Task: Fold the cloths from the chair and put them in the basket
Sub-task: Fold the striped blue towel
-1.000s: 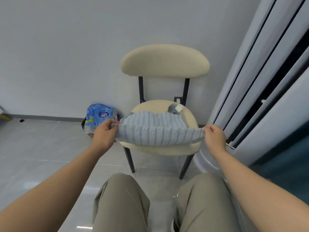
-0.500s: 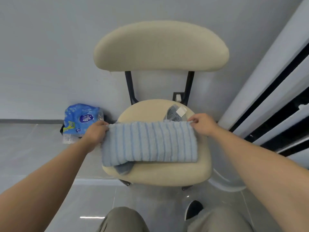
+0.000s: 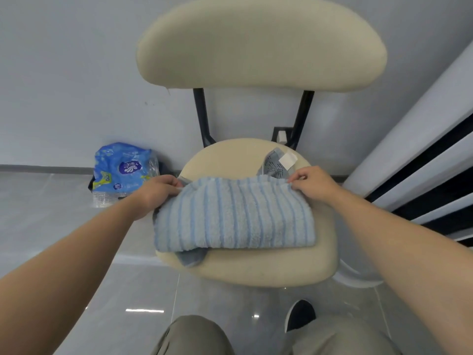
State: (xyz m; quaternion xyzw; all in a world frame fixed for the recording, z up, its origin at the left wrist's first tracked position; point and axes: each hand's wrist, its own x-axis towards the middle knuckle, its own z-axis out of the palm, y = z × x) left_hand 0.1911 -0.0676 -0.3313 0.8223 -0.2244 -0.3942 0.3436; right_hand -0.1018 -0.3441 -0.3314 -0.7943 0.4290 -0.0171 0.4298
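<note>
A light blue striped cloth (image 3: 235, 213) lies folded in half on the cream seat of the chair (image 3: 268, 265). My left hand (image 3: 156, 193) pinches its far left corner and my right hand (image 3: 312, 184) pinches its far right corner. A second grey-blue cloth with a white tag (image 3: 277, 163) lies under the striped one; one end shows at the back right of the seat, and another grey end pokes out at the front left. No basket is in view.
A blue plastic pack (image 3: 122, 172) stands on the floor by the wall, left of the chair. White and black vertical panels (image 3: 422, 149) rise on the right. My knees (image 3: 194, 336) and a black shoe (image 3: 299, 313) are below the seat.
Both hands carried the near edge of the striped cloth away from me over the seat, doubling it. The camera moved closer to the chair.
</note>
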